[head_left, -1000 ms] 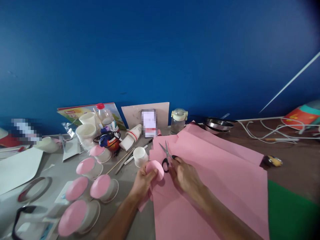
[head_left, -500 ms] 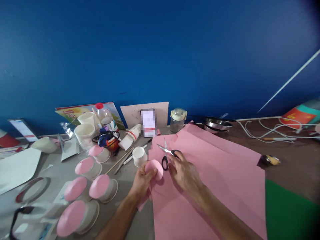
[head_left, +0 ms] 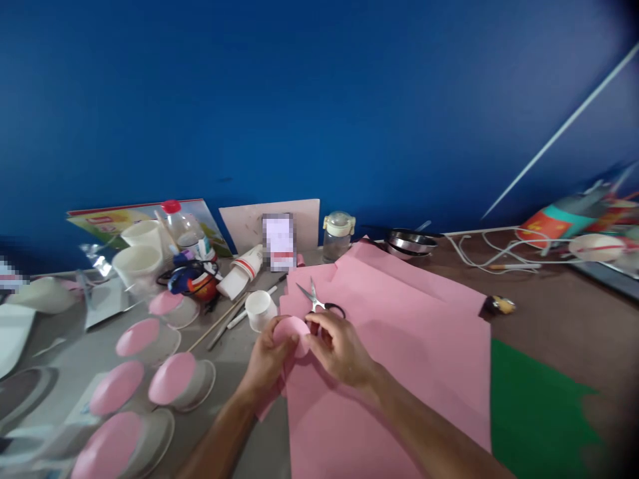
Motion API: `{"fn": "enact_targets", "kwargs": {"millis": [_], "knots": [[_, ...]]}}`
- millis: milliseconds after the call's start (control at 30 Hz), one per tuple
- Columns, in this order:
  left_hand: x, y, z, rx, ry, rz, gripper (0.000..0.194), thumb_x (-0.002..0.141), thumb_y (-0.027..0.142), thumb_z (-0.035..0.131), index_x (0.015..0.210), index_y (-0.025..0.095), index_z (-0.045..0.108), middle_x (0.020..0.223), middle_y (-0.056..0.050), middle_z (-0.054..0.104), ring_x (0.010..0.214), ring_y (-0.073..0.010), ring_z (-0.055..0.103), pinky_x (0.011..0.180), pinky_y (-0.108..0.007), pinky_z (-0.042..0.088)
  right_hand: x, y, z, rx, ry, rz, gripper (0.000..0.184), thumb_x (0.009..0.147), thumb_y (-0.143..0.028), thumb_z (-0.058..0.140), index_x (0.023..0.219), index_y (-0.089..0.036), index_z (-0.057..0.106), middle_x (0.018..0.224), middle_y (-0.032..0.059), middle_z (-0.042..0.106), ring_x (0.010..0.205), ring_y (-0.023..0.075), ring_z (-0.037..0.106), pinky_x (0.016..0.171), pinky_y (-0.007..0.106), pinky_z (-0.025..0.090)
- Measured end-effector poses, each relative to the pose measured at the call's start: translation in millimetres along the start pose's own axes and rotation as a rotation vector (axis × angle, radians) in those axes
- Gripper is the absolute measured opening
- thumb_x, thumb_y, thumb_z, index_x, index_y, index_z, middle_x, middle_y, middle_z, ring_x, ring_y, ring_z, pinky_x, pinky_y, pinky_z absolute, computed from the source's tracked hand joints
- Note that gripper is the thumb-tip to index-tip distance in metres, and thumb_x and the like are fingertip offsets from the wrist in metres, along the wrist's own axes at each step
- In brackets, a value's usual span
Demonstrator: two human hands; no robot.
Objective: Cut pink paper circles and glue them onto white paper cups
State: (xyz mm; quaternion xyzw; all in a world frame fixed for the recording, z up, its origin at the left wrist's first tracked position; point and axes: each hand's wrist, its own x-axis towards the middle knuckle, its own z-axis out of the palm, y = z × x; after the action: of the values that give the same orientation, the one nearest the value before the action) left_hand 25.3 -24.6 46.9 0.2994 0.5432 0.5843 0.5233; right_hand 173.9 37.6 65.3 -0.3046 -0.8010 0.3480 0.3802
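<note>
Pink paper disc (head_left: 290, 327), partly covered by fingers, pinched in left hand (head_left: 264, 357), against right hand (head_left: 343, 349), grip there unclear, scissors (head_left: 316, 304) just beyond, likewise partly hidden

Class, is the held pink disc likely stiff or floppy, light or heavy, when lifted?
The disc is probably light, as it looks thin. It may hold its shape, since no sag shows between the left hand and right hand. A hard pinch would probably crease it, as it seems to be paper.

You have one loose round pink paper disc (head_left: 291, 328), one pair of black-handled metal scissors (head_left: 316, 304) and five pink-topped white cups (head_left: 173, 379).
</note>
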Motion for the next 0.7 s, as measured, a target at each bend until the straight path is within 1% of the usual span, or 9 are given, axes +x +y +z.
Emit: {"fn": "enact_targets", "kwargs": {"millis": [33,100,233,333,400,533,633,700], "knots": [[1,-1,-1.5,0.014,-0.018,0.027,0.04,0.071,0.036,0.074,0.101,0.016,0.06,0.082,-0.005,0.066,0.067,-0.0164,0.062,0.06,-0.026,0.05,0,0,2,0.013,0.007,0.029,0.017,0.083,-0.021,0.054,0.097,-0.016,0.063,0.079,0.0058,0.064,0.069,0.016,0.056,0.059,0.025,0.044],[4,-3,-4.4,0.044,-0.039,0.032,0.038,0.073,0.036,0.072,0.103,0.016,0.06,0.085,-0.005,0.066,0.07,-0.0164,0.062,0.064,-0.026,0.05,0,2,6,0.066,-0.022,0.106,0.013,0.081,-0.019,0.054,0.09,-0.016,0.063,0.074,0.0033,0.061,0.064,0.0138,0.053,0.057,0.023,0.042],[5,-4,-6.6,0.014,-0.008,0.017,0.038,0.071,0.036,0.074,0.1,0.015,0.062,0.083,-0.004,0.067,0.069,-0.0164,0.062,0.063,-0.026,0.05,1,4,8,0.223,-0.107,0.243,0.009,0.08,-0.019,0.053,0.081,-0.016,0.061,0.068,-0.0013,0.054,0.058,0.0105,0.046,0.055,0.022,0.037],[4,-2,-4.2,-0.048,0.008,0.005,0.039,0.067,0.035,0.077,0.098,0.015,0.063,0.08,-0.004,0.067,0.068,-0.0168,0.063,0.061,-0.026,0.05,2,5,8,0.338,-0.097,0.3,0.009,0.08,-0.022,0.053,0.077,-0.017,0.06,0.067,-0.0022,0.051,0.059,0.0104,0.045,0.055,0.022,0.036],[4,-1,-2.1,-0.096,-0.032,-0.008,0.038,0.068,0.034,0.077,0.097,0.015,0.062,0.079,-0.004,0.068,0.067,-0.0163,0.063,0.061,-0.026,0.049,4,7,8,0.394,-0.056,0.34,0.01,0.079,-0.024,0.054,0.075,-0.016,0.06,0.067,-0.002,0.051,0.06,0.0109,0.045,0.056,0.022,0.036],[6,0,0.2,-0.175,-0.106,-0.023,0.036,0.069,0.03,0.077,0.098,0.017,0.061,0.077,-0.002,0.067,0.064,-0.0139,0.061,0.062,-0.025,0.048,5,12,8,0.464,0.031,0.385,0.011,0.076,-0.027,0.055,0.073,-0.016,0.058,0.066,-0.0023,0.049,0.06,0.011,0.044,0.056,0.022,0.036],[7,-1,-0.2,-0.146,-0.1,-0.032,0.029,0.071,0.031,0.075,0.092,0.017,0.059,0.066,0.001,0.063,0.055,-0.0109,0.057,0.054,-0.022,0.044,5,11,8,0.484,0.024,0.391,0.012,0.075,-0.028,0.056,0.074,-0.017,0.057,0.067,-0.0024,0.048,0.061,0.0112,0.043,0.055,0.022,0.035],[6,0,-0.1,-0.094,-0.089,-0.032,0.027,0.072,0.033,0.074,0.088,0.017,0.058,0.061,0.002,0.06,0.05,-0.0101,0.053,0.05,-0.021,0.042,5,9,7,0.457,0.014,0.368,0.012,0.076,-0.029,0.057,0.073,-0.017,0.056,0.068,-0.0021,0.048,0.061,0.0111,0.042,0.055,0.023,0.035]]}}
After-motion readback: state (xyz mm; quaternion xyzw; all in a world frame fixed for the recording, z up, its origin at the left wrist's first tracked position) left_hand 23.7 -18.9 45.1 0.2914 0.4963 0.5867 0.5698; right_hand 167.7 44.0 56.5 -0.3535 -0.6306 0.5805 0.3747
